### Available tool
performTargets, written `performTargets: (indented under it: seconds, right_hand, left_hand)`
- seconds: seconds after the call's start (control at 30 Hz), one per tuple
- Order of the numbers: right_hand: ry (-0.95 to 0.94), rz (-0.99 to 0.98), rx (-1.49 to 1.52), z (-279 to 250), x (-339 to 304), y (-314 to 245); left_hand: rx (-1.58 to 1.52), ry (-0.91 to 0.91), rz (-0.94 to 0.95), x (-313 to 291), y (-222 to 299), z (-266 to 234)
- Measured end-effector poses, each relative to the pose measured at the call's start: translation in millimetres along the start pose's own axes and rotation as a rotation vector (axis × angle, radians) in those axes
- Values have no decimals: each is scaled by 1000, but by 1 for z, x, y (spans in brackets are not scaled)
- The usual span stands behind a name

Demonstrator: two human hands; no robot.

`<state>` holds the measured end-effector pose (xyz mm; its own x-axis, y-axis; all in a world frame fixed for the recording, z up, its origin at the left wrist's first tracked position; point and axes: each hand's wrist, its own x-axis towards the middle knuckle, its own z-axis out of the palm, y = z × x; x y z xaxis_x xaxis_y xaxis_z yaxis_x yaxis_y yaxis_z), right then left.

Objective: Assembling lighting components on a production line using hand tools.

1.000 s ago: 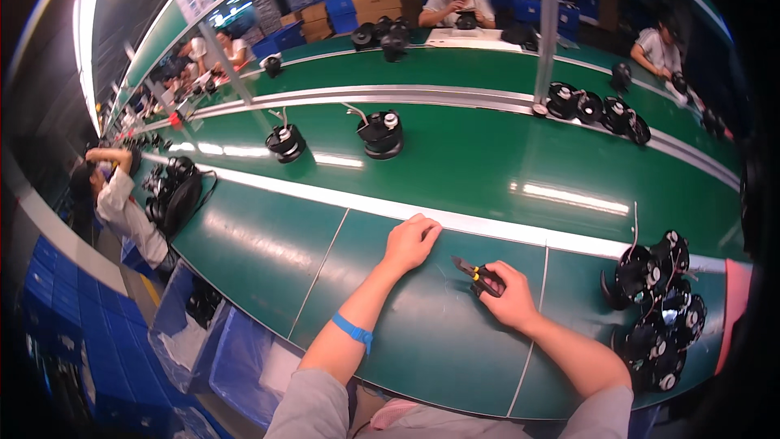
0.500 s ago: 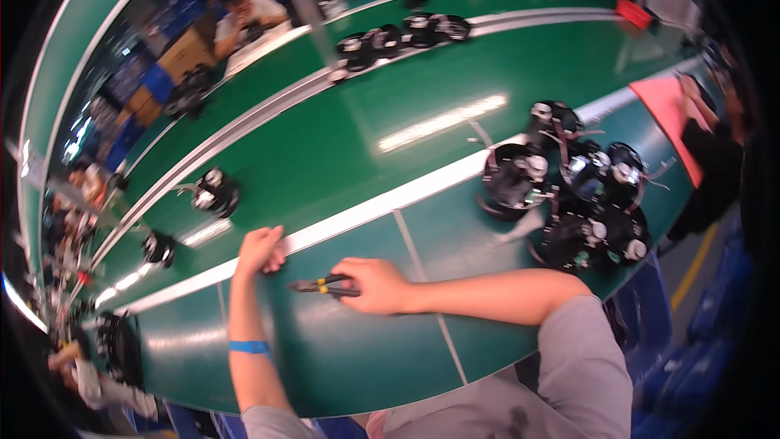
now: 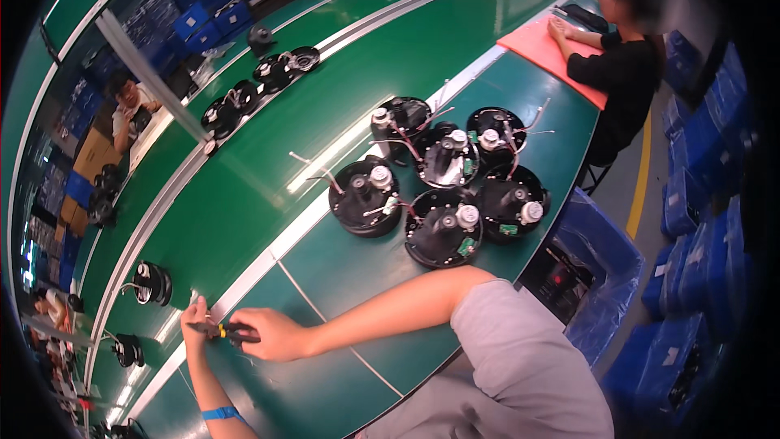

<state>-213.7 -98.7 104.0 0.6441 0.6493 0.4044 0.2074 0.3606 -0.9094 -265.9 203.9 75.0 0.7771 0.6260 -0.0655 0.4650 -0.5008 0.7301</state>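
Observation:
My right hand (image 3: 275, 333) is closed round the handles of a pair of pliers (image 3: 219, 331) with black and yellow grips. The pliers' jaws point left and overlap my left hand (image 3: 196, 317) in the picture; I cannot tell if they touch it. My left hand, with a blue band on its wrist, is raised by the white edge strip of the bench, its fingers drawn together. Whatever they hold, if anything, is too small to make out. Beyond it, on the green belt, sits a round black housing with a white motor (image 3: 147, 283).
Several black round housings (image 3: 443, 228) with white motors and loose wires stand on the bench to my right. A co-worker in black (image 3: 621, 73) sits past them at a pink mat (image 3: 536, 53). Blue bins (image 3: 593, 268) stand on the floor. More housings (image 3: 276, 73) line the far rail.
My view has swung to the right, so everything appears shifted left. My hands have come together, bringing the pliers' jaws up to my left hand.

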Motion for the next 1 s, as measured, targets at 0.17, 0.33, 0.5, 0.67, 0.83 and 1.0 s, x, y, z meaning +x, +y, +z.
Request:
performTargets:
  seconds: [0.17, 0.33, 0.5, 0.67, 0.83, 1.0]
  right_hand:
    - [-25, -20, 69, 12, -18, 0]
    - [-248, 89, -77, 13, -45, 12]
    - [-179, 60, 26, 9, -38, 10]
    - [-129, 282, 87, 4, -23, 15]
    - [-139, 195, 45, 7, -26, 21]
    - [-169, 213, 21, 6, -24, 19]
  left_hand:
    - [-572, -88, -314, -12, 13, -21]
    - [-1007, 48, -253, 3, 10, -31]
    - [-1105, 150, -166, 27, -4, -34]
    - [-1124, 151, -200, 47, -1, -30]
    - [-1144, 79, -254, 55, 8, -27]
    - [-1078, 154, -286, 71, -1, -12]
